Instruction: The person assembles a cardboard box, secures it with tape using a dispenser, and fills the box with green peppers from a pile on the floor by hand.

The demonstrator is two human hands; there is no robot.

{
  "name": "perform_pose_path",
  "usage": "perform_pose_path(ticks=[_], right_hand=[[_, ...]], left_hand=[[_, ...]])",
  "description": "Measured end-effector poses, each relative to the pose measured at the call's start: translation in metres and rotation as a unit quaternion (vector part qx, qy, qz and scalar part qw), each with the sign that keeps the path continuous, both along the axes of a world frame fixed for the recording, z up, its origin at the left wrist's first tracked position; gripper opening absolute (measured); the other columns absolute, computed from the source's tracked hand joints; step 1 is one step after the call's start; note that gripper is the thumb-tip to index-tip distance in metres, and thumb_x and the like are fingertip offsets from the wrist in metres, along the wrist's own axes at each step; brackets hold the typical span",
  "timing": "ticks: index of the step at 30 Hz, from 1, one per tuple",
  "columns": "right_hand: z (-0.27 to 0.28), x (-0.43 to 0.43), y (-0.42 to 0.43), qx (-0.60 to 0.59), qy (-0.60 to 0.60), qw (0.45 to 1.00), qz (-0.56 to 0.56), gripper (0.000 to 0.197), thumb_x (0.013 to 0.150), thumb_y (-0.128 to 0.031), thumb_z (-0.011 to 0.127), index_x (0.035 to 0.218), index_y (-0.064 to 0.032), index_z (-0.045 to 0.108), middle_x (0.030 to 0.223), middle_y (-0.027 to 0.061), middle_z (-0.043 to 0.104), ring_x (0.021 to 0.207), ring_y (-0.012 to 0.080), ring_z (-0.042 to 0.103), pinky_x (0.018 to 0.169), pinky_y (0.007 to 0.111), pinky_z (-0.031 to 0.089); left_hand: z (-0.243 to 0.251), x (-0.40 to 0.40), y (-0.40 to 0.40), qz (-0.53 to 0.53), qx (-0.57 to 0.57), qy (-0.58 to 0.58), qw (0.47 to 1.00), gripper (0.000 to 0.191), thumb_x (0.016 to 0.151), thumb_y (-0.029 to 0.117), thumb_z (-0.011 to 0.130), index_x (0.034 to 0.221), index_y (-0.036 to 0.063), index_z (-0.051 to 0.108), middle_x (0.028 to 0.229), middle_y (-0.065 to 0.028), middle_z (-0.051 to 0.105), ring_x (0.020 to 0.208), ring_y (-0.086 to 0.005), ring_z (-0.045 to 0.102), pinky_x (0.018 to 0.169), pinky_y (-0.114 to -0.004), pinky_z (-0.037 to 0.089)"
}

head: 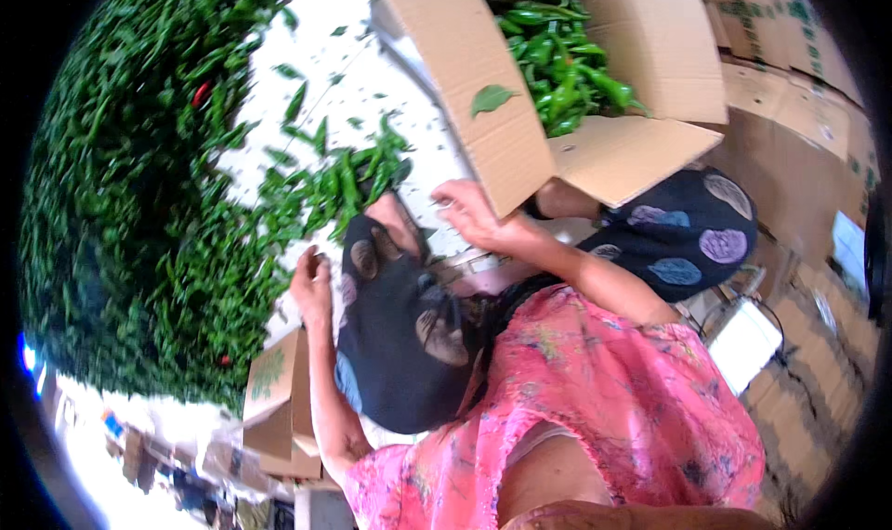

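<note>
My left hand (pixel 311 279) hangs beside my left knee at the near edge of a large heap of green chili peppers (pixel 139 202). Its fingers are loosely bent and nothing shows in them. My right hand (pixel 468 213) reaches across between my legs, fingers apart and bare, beside the corner of an open cardboard box (pixel 481 140). Glossy green peppers (pixel 557 70) lie inside that box, partly hidden by its raised flaps. On the left flap rests a green leaf (pixel 492 100). Loose peppers (pixel 352 175) are scattered in front of my left foot.
White sheeting (pixel 348 84) with leaf scraps lies between heap and box. Another cardboard box (pixel 279 404) stands at my left, behind the heap. Stacked printed cartons (pixel 766 35) rise on the right. A white object (pixel 746 342) sits by my right hip, over flattened cardboard (pixel 822 384).
</note>
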State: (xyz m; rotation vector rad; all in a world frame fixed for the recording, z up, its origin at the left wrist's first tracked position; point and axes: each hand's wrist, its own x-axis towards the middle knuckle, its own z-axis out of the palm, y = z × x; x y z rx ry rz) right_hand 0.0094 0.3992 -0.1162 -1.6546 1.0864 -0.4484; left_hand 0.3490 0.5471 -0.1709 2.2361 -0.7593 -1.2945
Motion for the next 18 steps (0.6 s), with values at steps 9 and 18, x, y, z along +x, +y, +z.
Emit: perform_pose_path(ticks=[9, 18], right_hand=[[-0.046, 0.008, 0.016, 0.052, 0.122, 0.986, 0.103, 0.032, 0.087, -0.017, 0.064, 0.116, -0.0057, 0.063, 0.109, 0.0209, 0.066, 0.106, 0.0401, 0.064, 0.092, 0.050, 0.050], [-0.036, 0.005, 0.008, 0.017, 0.073, 0.997, -0.012, 0.027, 0.086, -0.018, 0.064, 0.109, -0.0060, 0.070, 0.110, 0.0167, 0.071, 0.102, 0.0368, 0.067, 0.089, 0.048, 0.052]], left_hand=[[0.193, -0.139, -0.250, -0.299, -0.385, -0.029, 0.873, 0.053, 0.085, 0.006, 0.077, 0.135, 0.0051, 0.061, 0.119, -0.0140, 0.064, 0.105, -0.0240, 0.064, 0.084, -0.033, 0.054], [0.210, -0.184, -0.275, -0.623, -0.308, -0.254, 0.673, 0.017, 0.074, 0.006, 0.070, 0.089, 0.0062, 0.061, 0.081, -0.0091, 0.053, 0.074, -0.0289, 0.056, 0.066, -0.042, 0.047]])
